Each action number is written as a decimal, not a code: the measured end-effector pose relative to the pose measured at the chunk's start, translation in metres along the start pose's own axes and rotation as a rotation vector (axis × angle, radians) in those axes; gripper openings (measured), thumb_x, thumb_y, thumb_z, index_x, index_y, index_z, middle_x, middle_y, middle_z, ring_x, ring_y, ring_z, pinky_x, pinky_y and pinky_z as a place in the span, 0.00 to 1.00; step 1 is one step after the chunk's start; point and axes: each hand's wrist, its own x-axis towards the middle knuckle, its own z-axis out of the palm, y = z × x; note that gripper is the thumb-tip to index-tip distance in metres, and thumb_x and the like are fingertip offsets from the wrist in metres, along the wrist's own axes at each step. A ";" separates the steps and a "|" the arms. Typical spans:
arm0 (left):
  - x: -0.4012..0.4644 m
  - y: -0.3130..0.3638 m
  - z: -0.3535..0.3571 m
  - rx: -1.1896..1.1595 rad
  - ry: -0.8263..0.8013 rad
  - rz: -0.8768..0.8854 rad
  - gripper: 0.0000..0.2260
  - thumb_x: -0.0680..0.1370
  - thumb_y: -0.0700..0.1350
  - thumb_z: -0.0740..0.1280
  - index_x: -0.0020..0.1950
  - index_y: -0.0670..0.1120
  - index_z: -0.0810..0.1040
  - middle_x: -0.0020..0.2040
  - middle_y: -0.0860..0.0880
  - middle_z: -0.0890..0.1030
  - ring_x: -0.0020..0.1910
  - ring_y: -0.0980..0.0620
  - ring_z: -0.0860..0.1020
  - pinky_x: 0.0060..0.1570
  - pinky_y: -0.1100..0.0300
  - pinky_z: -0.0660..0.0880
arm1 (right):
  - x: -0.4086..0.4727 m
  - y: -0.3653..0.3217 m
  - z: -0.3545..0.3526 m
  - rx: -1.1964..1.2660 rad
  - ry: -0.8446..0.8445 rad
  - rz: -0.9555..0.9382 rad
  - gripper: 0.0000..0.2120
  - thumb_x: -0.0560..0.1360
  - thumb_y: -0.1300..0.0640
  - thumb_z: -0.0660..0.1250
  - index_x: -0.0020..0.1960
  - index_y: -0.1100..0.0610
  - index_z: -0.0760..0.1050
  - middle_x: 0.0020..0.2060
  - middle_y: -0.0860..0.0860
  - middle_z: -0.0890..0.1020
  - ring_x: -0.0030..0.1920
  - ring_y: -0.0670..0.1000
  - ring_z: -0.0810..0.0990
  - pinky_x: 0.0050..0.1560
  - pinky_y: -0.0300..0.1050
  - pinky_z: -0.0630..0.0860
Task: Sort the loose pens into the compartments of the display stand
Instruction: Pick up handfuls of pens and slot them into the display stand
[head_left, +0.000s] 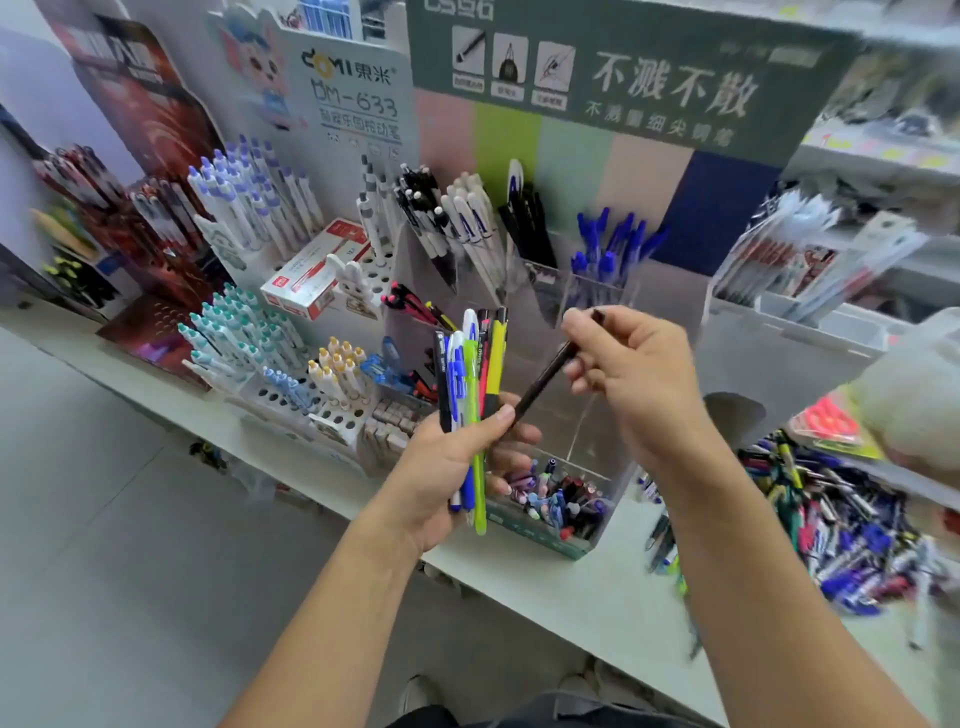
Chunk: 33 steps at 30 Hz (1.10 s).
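Your left hand (457, 457) kept its grip curled around a bundle of pens (470, 384), held upright with the thumb pressed across them, while your right hand (631, 374) pinched a single dark pen (545, 379) by its upper end, its lower tip slanting down to your left thumb. Both hands hung in front of the clear display stand (550, 291), whose upper compartments held black-and-white, black and blue pens. At your right, a heap of loose pens (841, 525) lay on the white desk (587, 597).
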 end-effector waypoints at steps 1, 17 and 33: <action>0.001 -0.001 0.002 -0.032 0.004 -0.005 0.08 0.79 0.43 0.68 0.57 0.43 0.79 0.42 0.44 0.83 0.28 0.54 0.75 0.22 0.66 0.69 | 0.004 -0.009 -0.011 0.039 0.098 -0.088 0.06 0.80 0.60 0.69 0.46 0.59 0.81 0.31 0.52 0.81 0.31 0.48 0.80 0.32 0.37 0.77; -0.022 0.001 0.000 -0.168 -0.198 -0.018 0.07 0.77 0.43 0.65 0.52 0.44 0.69 0.33 0.50 0.70 0.22 0.59 0.64 0.17 0.69 0.60 | 0.130 -0.069 0.033 -1.202 0.020 -0.337 0.16 0.72 0.51 0.78 0.52 0.61 0.81 0.47 0.59 0.83 0.46 0.62 0.81 0.48 0.55 0.81; -0.029 -0.028 -0.012 -0.117 -0.110 -0.054 0.10 0.75 0.42 0.71 0.55 0.43 0.78 0.39 0.46 0.80 0.25 0.58 0.67 0.19 0.69 0.62 | -0.027 0.016 0.010 -0.015 -0.299 0.175 0.09 0.79 0.61 0.69 0.49 0.68 0.79 0.26 0.51 0.75 0.26 0.45 0.73 0.24 0.35 0.71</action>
